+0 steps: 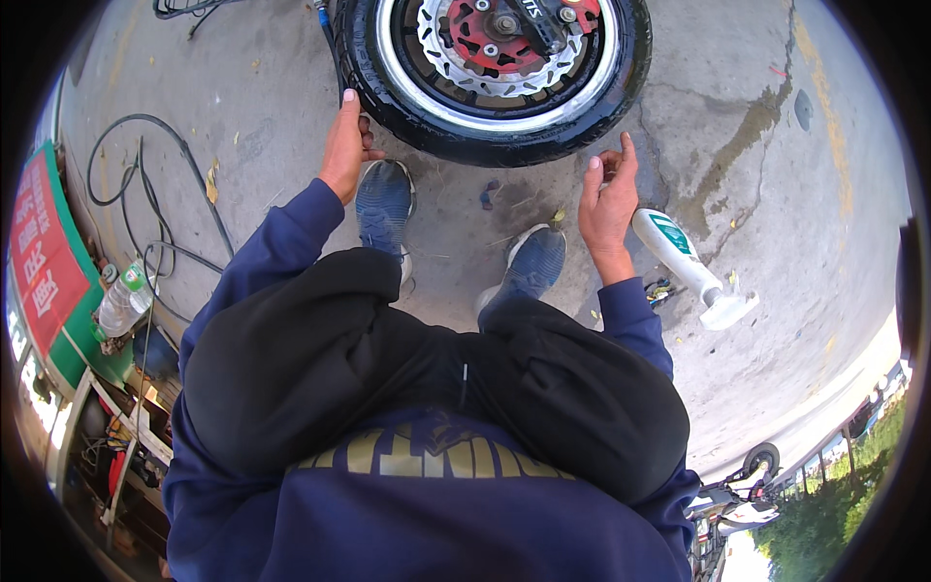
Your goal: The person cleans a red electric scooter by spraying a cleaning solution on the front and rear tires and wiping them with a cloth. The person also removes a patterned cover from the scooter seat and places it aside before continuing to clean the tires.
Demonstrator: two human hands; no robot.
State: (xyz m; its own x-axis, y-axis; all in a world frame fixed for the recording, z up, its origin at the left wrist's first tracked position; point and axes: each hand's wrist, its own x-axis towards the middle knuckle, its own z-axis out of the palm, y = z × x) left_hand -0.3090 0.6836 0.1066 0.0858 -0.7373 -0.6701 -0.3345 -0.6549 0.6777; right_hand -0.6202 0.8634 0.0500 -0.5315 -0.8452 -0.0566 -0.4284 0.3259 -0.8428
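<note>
Before me stands a scooter or motorcycle wheel with a wet black tyre [502,149], a silver rim lip [494,125] and a slotted brake disc [502,89]. My left hand [348,145] is at the tyre's left edge, thumb up and fingers partly curled. Beside its thumb runs a dark hose [334,54]; whether the hand grips hose or tyre cannot be told. Just below the tyre's lower right, my right hand [611,193] has its thumb and index finger apart and holds nothing. A white spray bottle [673,251] with a green label lies by my right wrist.
Looped dark hose [171,127] lies on the concrete at left. Beyond it are a clear plastic bottle [124,305], a red and green sign [51,262] and a cluttered metal rack [120,429]. My blue shoes [382,204] flank the ground below the wheel. Parked two-wheelers [742,502] stand lower right.
</note>
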